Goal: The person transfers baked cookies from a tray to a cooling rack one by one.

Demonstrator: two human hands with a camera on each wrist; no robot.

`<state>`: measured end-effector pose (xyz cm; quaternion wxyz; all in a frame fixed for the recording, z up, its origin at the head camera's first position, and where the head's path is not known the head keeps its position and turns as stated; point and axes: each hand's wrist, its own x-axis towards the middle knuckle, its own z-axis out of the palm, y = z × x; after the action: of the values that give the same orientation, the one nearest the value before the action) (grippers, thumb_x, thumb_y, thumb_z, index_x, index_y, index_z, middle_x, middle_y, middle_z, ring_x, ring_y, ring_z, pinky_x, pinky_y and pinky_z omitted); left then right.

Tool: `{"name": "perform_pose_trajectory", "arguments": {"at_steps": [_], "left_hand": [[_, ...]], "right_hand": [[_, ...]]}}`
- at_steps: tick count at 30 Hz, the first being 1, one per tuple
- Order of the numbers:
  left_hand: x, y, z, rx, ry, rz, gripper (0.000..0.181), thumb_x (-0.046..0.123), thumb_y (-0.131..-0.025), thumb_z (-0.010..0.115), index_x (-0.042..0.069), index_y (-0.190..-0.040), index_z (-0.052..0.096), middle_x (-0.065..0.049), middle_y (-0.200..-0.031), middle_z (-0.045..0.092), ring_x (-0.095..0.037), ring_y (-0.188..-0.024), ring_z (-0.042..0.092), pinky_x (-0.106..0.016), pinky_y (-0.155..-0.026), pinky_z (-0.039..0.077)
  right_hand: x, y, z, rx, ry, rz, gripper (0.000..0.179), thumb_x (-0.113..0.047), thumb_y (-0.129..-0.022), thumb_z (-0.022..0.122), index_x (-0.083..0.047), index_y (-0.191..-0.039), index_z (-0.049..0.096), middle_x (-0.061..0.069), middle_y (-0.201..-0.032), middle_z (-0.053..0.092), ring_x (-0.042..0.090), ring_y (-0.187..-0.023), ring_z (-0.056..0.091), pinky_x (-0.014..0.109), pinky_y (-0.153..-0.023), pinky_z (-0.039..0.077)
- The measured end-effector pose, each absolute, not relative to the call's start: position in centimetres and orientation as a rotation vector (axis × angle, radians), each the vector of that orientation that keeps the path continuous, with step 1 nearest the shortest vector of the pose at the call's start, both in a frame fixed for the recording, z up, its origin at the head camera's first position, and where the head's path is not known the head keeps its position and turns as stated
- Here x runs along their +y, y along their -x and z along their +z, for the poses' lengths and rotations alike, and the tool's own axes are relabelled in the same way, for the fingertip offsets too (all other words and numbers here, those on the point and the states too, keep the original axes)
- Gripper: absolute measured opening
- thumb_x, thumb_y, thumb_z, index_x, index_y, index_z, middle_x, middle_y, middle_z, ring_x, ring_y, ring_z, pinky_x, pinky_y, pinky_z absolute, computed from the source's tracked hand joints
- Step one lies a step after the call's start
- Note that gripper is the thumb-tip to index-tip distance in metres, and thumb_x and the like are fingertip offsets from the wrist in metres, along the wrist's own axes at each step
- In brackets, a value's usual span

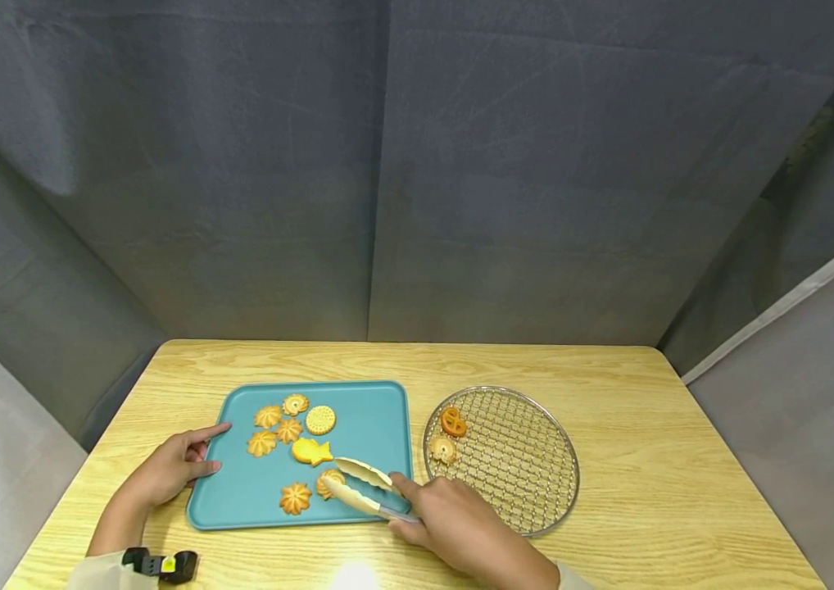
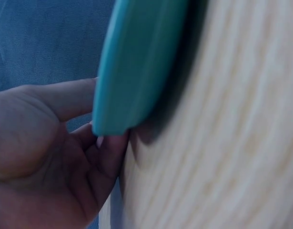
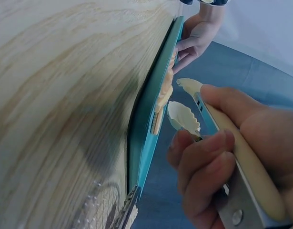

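Observation:
My right hand (image 1: 454,520) grips a pair of cream-tipped metal tongs (image 3: 253,179), whose tips stand apart over the teal tray (image 1: 233,500). One tip overlaps a swirl-shaped cookie (image 1: 330,477) in the head view; the other is near the tail of a fish-shaped cookie (image 1: 310,451). Another swirl cookie (image 1: 295,497) lies just left of the tongs. My left hand (image 1: 169,467) holds the tray's left edge between thumb and fingers, some fingers curled under the rim (image 2: 106,95) in the left wrist view. Toward the tray's back sit several swirl cookies (image 1: 262,443) and a round biscuit (image 1: 320,419).
Right of the tray, a round wire rack (image 1: 520,459) carries a pretzel (image 1: 453,421) and a ring-like cookie (image 1: 442,449) at its left side. Both stand on a wooden table (image 1: 645,459). Grey curtains (image 1: 505,188) hang behind it.

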<state>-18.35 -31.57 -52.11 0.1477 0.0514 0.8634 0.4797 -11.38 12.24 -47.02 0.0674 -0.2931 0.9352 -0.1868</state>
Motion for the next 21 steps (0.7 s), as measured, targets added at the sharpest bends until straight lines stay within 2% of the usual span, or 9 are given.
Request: {"name": "perform_pose_trajectory", "arguments": {"at_steps": [4,8,11,21], "left_hand": [[-31.7,18.4,-52.3,2.48,-0.145,1.384,0.068,-0.003,-0.095,0.068,-0.007,-0.156,0.038,-0.009,-0.084,0.042,-0.013,-0.057,0.036,-0.027,-0.052,0.041],[-31.7,18.5,-52.5,2.478,-0.147,1.382,0.068,-0.003,-0.095,0.068,-0.006,-0.156,0.038,-0.009,-0.084,0.042,-0.013,-0.056,0.036,-0.027,-0.052,0.041],[-31.7,18.5,-52.5,2.479,-0.147,1.381,0.068,-0.003,-0.096,0.068,-0.006,-0.156,0.038,-0.009,-0.084,0.042,-0.012,-0.056,0.036,-0.027,-0.052,0.041],[-31.6,18.3,-52.3,2.482,-0.137,1.376,0.068,-0.003,-0.096,0.068,-0.006,-0.156,0.038,-0.009,-0.084,0.042,-0.013,-0.057,0.035,-0.027,-0.052,0.04]], "right_hand": [[12.0,11.4,-47.0,2.82,0.889,-0.526,0.07,-0.052,-0.094,0.071,-0.013,-0.15,0.056,-0.002,-0.078,0.066,0.006,-0.064,0.056,0.032,-0.063,0.052],[11.6,11.4,-47.1,2.816,0.875,-0.457,0.074,-0.055,-0.091,0.073,-0.014,-0.151,0.055,0.006,-0.091,0.073,0.015,-0.077,0.068,0.038,-0.071,0.057],[11.4,11.5,-47.2,2.82,0.865,-0.432,0.075,-0.054,-0.09,0.074,-0.014,-0.15,0.056,0.006,-0.093,0.074,0.016,-0.076,0.068,0.038,-0.07,0.057],[11.1,11.6,-47.1,2.818,0.921,-0.435,0.06,-0.047,-0.094,0.073,-0.017,-0.145,0.061,-0.004,-0.073,0.064,0.005,-0.062,0.054,0.03,-0.057,0.049]]}}
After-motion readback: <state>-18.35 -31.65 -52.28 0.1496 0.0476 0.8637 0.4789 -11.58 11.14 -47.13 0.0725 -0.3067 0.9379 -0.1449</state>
